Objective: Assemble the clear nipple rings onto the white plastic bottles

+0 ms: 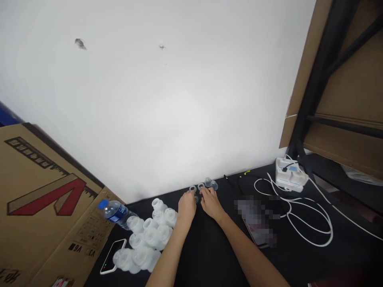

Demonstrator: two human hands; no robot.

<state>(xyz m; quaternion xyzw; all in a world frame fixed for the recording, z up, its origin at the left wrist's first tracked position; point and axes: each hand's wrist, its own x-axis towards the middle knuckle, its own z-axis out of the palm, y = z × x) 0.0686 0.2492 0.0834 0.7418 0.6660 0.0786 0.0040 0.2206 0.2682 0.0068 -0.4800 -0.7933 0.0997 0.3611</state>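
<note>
My left hand (187, 204) is closed, with its fingers curled down by the table; what they hold, if anything, is hidden. Just past its fingertips lies a translucent ring (192, 187), and another round clear piece (196, 199) shows partly at its right side. My right hand (211, 202) rests with fingers reaching forward and apart, their tips at a second translucent ring (201, 185). Beyond them, close to the wall, sit two clear domed caps (214, 185). Left of my left arm stands a cluster of several whitish plastic bottles (152, 236), some topped with clear domes and some with open necks.
A water bottle (116, 213) with a blue cap leans by a cardboard box (60, 191). A white-edged device (112, 257) lies nearby. On the right are a phone (254, 227), looped white cables (324, 217) and a power strip (290, 175). A white wall (179, 99) bounds the back.
</note>
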